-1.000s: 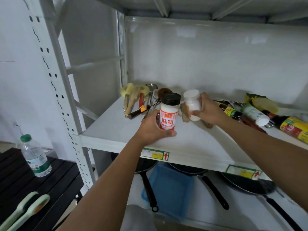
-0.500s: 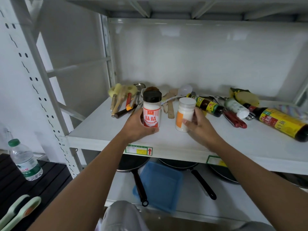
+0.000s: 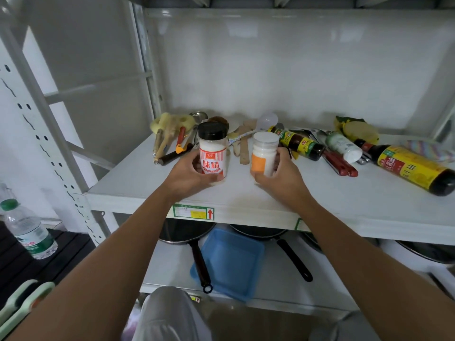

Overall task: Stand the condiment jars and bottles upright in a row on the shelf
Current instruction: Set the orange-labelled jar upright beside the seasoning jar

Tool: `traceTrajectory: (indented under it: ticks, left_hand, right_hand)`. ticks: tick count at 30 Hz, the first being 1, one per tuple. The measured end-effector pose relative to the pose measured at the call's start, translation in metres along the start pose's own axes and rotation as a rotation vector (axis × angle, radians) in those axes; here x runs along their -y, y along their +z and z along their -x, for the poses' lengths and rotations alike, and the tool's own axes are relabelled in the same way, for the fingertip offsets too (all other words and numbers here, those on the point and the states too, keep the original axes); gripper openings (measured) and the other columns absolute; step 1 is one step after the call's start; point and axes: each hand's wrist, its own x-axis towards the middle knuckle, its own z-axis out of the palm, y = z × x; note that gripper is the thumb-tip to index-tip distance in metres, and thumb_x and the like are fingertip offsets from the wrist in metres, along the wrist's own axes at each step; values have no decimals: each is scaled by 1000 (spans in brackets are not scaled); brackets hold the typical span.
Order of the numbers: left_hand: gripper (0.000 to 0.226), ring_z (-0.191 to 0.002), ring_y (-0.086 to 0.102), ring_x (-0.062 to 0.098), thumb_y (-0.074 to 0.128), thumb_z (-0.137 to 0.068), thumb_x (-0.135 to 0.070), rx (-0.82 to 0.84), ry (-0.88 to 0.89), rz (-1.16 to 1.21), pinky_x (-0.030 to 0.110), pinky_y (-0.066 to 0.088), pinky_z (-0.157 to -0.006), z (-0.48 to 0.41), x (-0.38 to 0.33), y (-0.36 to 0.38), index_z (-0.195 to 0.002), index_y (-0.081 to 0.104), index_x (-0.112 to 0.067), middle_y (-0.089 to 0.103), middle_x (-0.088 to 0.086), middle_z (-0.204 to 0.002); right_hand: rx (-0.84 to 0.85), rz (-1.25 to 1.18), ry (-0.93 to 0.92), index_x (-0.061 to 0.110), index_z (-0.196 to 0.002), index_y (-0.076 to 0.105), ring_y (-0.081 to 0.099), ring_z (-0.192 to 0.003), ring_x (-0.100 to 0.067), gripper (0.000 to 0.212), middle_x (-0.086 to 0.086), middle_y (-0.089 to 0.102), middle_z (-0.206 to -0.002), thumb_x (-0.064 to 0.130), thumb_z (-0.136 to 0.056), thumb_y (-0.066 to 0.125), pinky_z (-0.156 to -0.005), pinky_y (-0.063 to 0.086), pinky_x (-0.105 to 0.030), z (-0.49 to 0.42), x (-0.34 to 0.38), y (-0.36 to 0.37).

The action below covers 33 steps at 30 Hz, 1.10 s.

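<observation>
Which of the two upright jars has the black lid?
The red-labelled jar in the left hand; the orange-labelled jar in the right hand has a white lid.

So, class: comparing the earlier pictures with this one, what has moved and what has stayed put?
The right hand brought the white-capped jar forward and down, upright beside the black-capped jar. The left hand still grips that one. The three bottles behind still lie on their sides on the shelf.

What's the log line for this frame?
left hand: holds black-lid jar upright | right hand: holds white-lid jar upright | sauce bottles: lying down
</observation>
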Motion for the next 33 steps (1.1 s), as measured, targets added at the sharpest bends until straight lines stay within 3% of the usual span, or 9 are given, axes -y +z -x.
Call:
traceTrajectory:
  ticks: [6, 9, 14, 19, 24, 28, 33]
  left_hand:
    - [67, -98, 69, -10, 95, -75, -29, -2, 11, -1, 6, 51, -74, -1, -2, 2, -132, 61, -28, 73, -15, -116]
    - [67, -99, 70, -6, 95, -75, -30, -1, 11, -2, 10, 51, -80, 0, -2, -1, -133, 61, -28, 73, -15, -117]
    - [69, -104, 71, 1, 95, -74, -31, -4, 5, 4, 17, 52, -86, 1, 2, -3, -134, 61, -27, 74, -13, -119]
    - [70, -104, 69, 1, 95, -74, -33, -1, 7, -25, 14, 49, -81, 1, -1, 2, -135, 60, -28, 73, -13, -118]
    - [72, -105, 68, -1, 95, -74, -33, 2, -8, -20, 13, 48, -81, 0, -1, 2, -137, 59, -28, 72, -14, -119]
    - [68, -100, 67, -6, 94, -75, -32, 5, -12, -25, 8, 47, -75, 0, 0, 0, -135, 60, -30, 72, -18, -114]
    - [68, -107, 67, 0, 94, -75, -35, 4, -15, -26, 19, 50, -89, -1, 3, 2, -135, 62, -30, 73, -15, -120]
  right_hand:
    - [12, -47, -9, 31, -142, 41, 63, -108, -7, 89, 13, 60, -124, 47, -70, 90, -88, 55, -32, 0, 2, -1]
    - [-2, -48, -9, 26, -142, 41, 61, -105, -4, 85, 12, 58, -122, 39, -74, 90, -81, 51, -23, 0, 4, 0]
    - [42, -49, -6, 26, -145, 39, 63, -104, -5, 81, 14, 61, -117, 25, -77, 82, -74, 50, -22, 0, 4, 2]
    - [56, -33, -12, 26, -148, 36, 61, -106, -4, 89, 11, 57, -126, 40, -76, 88, -76, 47, -17, 1, 2, 0]
    - [49, 23, -37, 25, -146, 45, 57, -95, 4, 82, 14, 59, -120, 41, -78, 87, -73, 41, -10, 2, -2, -2]
    - [75, 33, -55, 26, -145, 49, 61, -110, -4, 81, 12, 64, -126, 45, -76, 87, -95, 52, -27, 2, 0, 1]
    - [88, 55, -47, 30, -140, 52, 63, -113, -5, 81, 13, 67, -125, 53, -71, 88, -100, 53, -36, 0, -4, 1]
